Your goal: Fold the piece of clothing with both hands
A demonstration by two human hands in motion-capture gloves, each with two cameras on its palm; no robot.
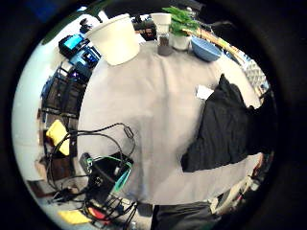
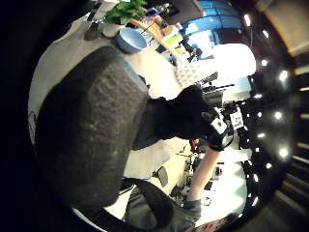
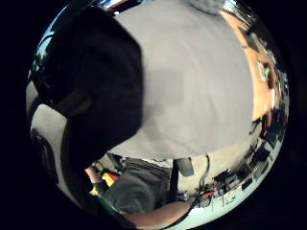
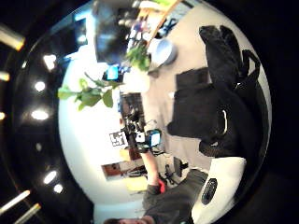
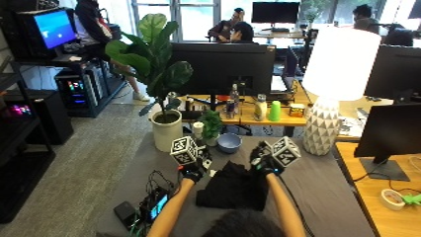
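Left hand [image 5: 192, 172]: lower centre-left, pinching the garment's left top corner.
Garment [image 5: 231, 189]: black, lower centre, lifted at top, hem on the grey surface [image 5: 315, 182].
Right hand [image 5: 264, 161]: gripping the right corner.
Risk: uneven lift could skew the fold.

Outside view: high behind the person, facing down the table [image 5: 315, 173]. Palm views: close above the tabletop; all share the black garment [image 5: 230, 187].

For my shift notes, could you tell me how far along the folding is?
Early. The black garment lies bunched on the grey table, with no neat fold showing. Left hand and right hand are raised at its far edge, apparently lifting it. All the folding seems left.
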